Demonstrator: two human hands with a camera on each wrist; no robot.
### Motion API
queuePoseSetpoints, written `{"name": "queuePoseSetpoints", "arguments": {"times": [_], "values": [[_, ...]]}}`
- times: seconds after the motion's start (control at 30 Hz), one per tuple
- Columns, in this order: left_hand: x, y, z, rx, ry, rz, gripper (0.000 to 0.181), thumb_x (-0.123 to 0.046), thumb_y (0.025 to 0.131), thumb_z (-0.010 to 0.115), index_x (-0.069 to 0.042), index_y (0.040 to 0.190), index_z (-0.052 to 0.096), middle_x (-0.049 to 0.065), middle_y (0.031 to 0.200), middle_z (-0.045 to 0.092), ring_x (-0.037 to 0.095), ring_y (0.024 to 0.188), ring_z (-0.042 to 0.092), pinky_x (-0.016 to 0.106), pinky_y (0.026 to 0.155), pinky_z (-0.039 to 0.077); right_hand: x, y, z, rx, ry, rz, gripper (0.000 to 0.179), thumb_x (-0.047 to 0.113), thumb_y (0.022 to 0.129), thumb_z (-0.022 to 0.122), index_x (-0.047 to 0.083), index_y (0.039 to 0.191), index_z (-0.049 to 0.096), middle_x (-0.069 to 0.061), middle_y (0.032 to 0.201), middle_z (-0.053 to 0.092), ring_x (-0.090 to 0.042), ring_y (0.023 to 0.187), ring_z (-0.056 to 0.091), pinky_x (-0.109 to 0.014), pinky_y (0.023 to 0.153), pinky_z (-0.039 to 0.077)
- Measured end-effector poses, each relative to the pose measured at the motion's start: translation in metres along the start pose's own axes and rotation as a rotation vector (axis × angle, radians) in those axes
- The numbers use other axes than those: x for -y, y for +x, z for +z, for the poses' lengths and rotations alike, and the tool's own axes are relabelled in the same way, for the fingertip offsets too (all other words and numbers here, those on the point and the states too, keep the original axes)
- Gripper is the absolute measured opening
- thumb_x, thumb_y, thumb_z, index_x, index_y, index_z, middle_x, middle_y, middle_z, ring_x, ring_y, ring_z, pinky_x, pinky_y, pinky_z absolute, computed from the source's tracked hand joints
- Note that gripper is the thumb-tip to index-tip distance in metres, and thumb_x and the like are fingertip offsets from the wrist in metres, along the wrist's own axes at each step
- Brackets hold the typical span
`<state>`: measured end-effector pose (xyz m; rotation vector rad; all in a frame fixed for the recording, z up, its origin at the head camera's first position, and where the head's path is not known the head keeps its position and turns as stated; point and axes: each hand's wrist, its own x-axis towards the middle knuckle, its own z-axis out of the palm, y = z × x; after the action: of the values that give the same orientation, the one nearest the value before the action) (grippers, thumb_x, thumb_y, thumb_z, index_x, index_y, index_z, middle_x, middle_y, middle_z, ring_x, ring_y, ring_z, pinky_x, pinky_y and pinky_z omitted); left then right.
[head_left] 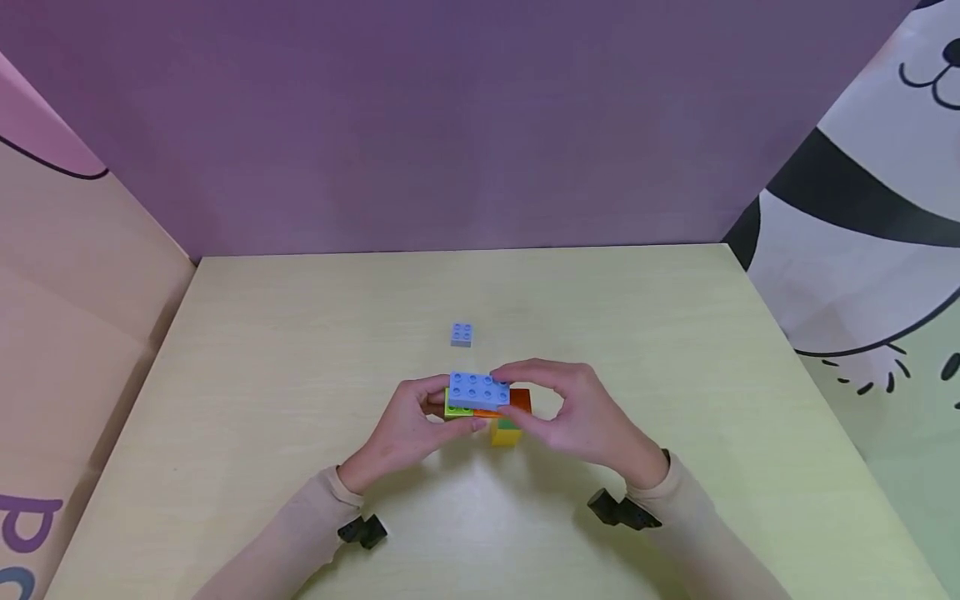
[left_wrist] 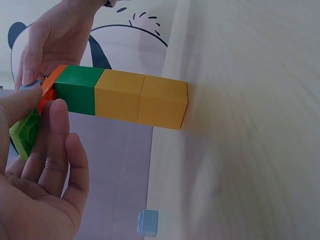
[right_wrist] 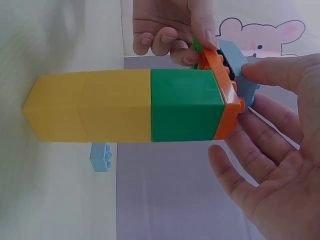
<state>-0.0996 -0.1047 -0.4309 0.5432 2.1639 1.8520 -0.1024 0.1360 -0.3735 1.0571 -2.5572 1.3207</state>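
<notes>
A tower of two yellow blocks [right_wrist: 85,106] and a dark green block [right_wrist: 186,106] stands upright on the table, topped by a flat orange brick [right_wrist: 220,92]. Beside the orange piece is a thin light green brick [left_wrist: 24,134], gripped by the left hand [head_left: 408,427] between thumb and fingers. The right hand [head_left: 585,410] pinches a long blue brick [head_left: 478,391] by its right end, thumb on the near side and index finger on the far side. In the right wrist view, the blue brick sits just over the orange studs, slightly tilted, with a dark gap between them.
A small blue brick [head_left: 461,334] lies on the pale table [head_left: 300,333] behind the tower. A purple panel [head_left: 465,125] rises at the table's back edge. Walls with cartoon drawings flank both sides. Each wrist wears a small black device.
</notes>
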Motion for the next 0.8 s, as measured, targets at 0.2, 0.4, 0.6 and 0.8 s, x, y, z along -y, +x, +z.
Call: {"name": "queuePoseSetpoints", "arguments": {"times": [0.2, 0.4, 0.6, 0.8], "values": [[0.000, 0.001, 0.000, 0.017, -0.054, -0.013, 0.036, -0.019, 0.081, 0.083, -0.017, 0.116, 0.072, 0.002, 0.104, 0.077, 0.017, 0.085, 0.074, 0.018, 0.060, 0.044, -0.001, -0.001, 0.004, 0.006, 0.010, -0.016, 0.036, 0.013, 0.084, 0.079, 0.018, 0.119, 0.071, 0.004, 0.114, 0.073, -0.011, 0.108, 0.069, -0.027, 0.096, 0.054], [0.000, 0.002, -0.002, 0.026, -0.087, -0.033, 0.036, -0.018, 0.081, 0.083, -0.016, 0.115, 0.072, 0.004, 0.105, 0.077, 0.018, 0.088, 0.075, 0.020, 0.065, 0.052, 0.000, -0.002, 0.007, -0.006, -0.021, -0.044, 0.034, 0.010, 0.081, 0.081, 0.014, 0.115, 0.074, 0.001, 0.114, 0.074, -0.012, 0.103, 0.070, -0.027, 0.088, 0.057], [0.000, 0.002, -0.001, 0.018, -0.081, -0.043, 0.035, -0.021, 0.081, 0.084, -0.017, 0.114, 0.072, 0.003, 0.103, 0.077, 0.019, 0.087, 0.074, 0.023, 0.068, 0.055, -0.001, -0.002, 0.010, -0.007, 0.000, -0.080, 0.028, 0.006, 0.081, 0.080, 0.013, 0.108, 0.078, -0.004, 0.114, 0.073, -0.007, 0.079, 0.063, -0.023, 0.065, 0.054], [-0.002, 0.002, -0.002, 0.007, -0.056, -0.046, 0.035, -0.021, 0.080, 0.084, -0.016, 0.113, 0.073, 0.003, 0.102, 0.077, 0.018, 0.084, 0.073, 0.021, 0.064, 0.052, -0.004, -0.001, 0.013, -0.036, -0.034, -0.120, 0.027, 0.004, 0.079, 0.079, 0.013, 0.105, 0.079, -0.005, 0.111, 0.074, -0.013, 0.088, 0.068, -0.022, 0.068, 0.055]]}}
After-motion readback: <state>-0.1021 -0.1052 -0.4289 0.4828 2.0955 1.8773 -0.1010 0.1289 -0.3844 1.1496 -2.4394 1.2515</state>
